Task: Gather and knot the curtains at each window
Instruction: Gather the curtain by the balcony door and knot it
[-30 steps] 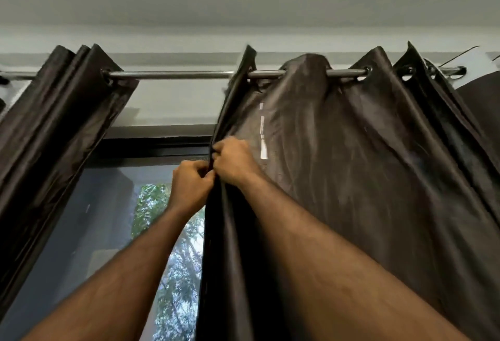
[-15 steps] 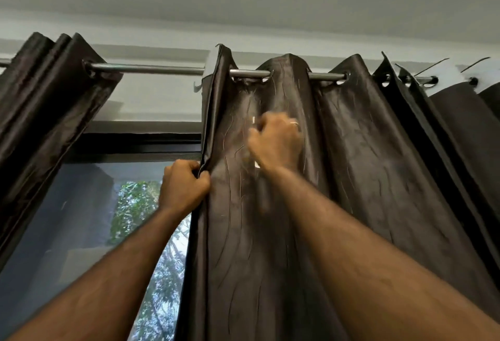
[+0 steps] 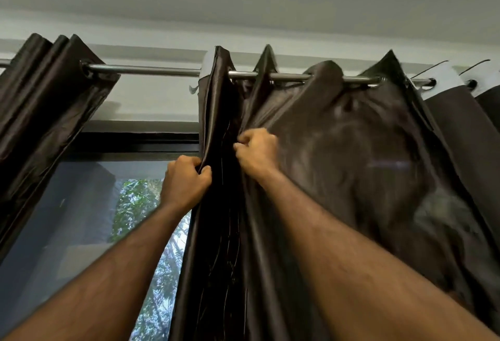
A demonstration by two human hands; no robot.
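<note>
Since 0.5 s ago the right hand (image 3: 255, 151) has come down and leftward across the curtain (image 3: 351, 164), dragging a fold toward the left hand (image 3: 185, 181), so the 2 hands now sit close together though not touching. Fingers of the right hand are curled, pinching a pleat of the dark brown cloth, which is blurred to its right. Fingers and thumb of the left hand are curled round the curtain's leading edge, just below the window frame (image 3: 135, 143). Hung by its eyelets from the rod (image 3: 151, 70), the curtain covers the window's right part. A 2nd curtain (image 3: 40, 113) hangs bunched at the rod's left end. Between them the glass (image 3: 81, 219) shows green foliage.
</note>
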